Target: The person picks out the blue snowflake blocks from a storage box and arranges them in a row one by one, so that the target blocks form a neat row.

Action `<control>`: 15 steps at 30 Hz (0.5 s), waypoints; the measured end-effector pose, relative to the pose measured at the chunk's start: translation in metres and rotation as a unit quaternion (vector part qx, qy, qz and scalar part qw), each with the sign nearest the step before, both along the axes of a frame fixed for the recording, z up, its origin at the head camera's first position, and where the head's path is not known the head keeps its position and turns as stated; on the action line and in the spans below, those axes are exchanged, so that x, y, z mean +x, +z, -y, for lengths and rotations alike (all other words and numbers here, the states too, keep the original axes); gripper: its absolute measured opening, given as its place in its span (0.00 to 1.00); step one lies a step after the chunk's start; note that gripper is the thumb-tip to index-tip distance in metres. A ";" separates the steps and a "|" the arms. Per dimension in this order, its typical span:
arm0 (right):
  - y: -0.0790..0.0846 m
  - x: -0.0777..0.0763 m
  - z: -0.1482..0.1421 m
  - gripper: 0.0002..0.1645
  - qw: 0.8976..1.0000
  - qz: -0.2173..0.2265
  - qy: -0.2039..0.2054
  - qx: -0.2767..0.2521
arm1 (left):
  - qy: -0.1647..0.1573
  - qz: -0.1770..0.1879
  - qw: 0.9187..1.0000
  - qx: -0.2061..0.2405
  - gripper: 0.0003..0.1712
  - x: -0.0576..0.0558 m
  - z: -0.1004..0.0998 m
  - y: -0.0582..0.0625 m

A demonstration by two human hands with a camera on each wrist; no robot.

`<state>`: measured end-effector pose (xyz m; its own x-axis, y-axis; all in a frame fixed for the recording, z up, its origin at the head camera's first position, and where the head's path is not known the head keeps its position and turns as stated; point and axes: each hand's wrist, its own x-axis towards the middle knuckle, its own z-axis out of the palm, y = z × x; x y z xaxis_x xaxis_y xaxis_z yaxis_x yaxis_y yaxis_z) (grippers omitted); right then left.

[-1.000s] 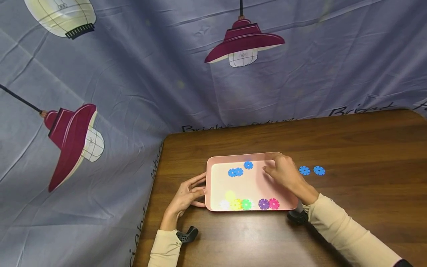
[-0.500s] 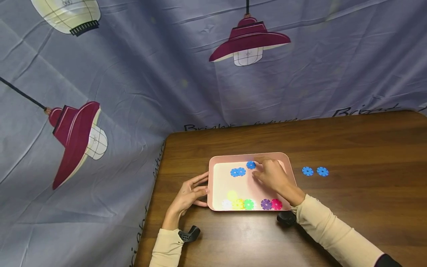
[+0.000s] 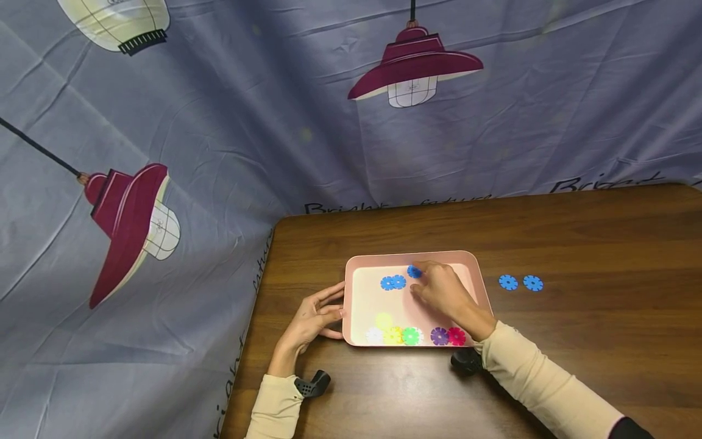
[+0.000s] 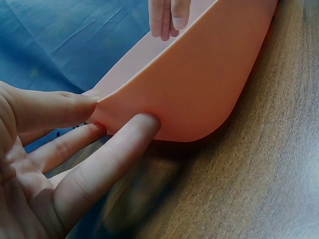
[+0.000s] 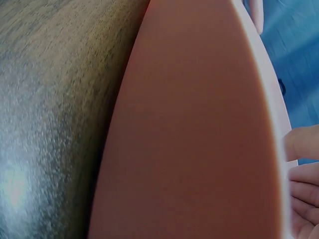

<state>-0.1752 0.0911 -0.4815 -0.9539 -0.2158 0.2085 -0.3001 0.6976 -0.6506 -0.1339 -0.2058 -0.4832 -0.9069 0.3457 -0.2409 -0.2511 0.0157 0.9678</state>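
My left hand (image 3: 309,320) rests against the left end of a pink tray (image 3: 353,263), fingers extended. In the left wrist view, its fingers (image 4: 119,154) press the outer wall and rim corner. My right hand (image 3: 441,289) reaches into the tray with thumb and index finger apart. The index fingertip overlaps a blue notched plastic disc (image 3: 413,271) near the back wall, partly covering it. Left of it lie two overlapping blue discs (image 3: 392,282). In the right wrist view, the tray wall (image 5: 189,119) hides most of the right hand (image 5: 305,194).
Along the tray's front lie white, yellow, green, purple (image 3: 439,336) and pink (image 3: 456,336) discs. Two more blue discs (image 3: 520,283) lie on the wooden table (image 3: 592,244) to the right. A grey printed curtain (image 3: 247,122) hangs behind and left of the table.
My right hand has moved left inside the tray, from near its right back corner to the single blue disc. The left hand stays at the tray's end. The head view has shifted slightly.
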 end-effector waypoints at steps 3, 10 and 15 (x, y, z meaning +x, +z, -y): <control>-0.001 0.000 0.002 0.28 1.000 0.008 0.000 0.000 | 0.002 -0.001 1.000 -0.003 0.37 0.000 0.000 0.000; -0.003 0.001 0.007 0.28 1.000 0.001 0.009 -0.001 | 0.004 0.001 1.000 -0.003 0.37 0.001 0.000 0.000; -0.004 0.001 0.011 0.28 1.000 -0.006 0.012 0.000 | 0.002 -0.001 1.000 -0.001 0.37 0.001 -0.001 0.001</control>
<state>-0.1743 0.0803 -0.4852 -0.9456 -0.2390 0.2208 -0.3254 0.6895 -0.6471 -0.1328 -0.2051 -0.4824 -0.9092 0.3407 -0.2393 -0.2484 0.0174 0.9685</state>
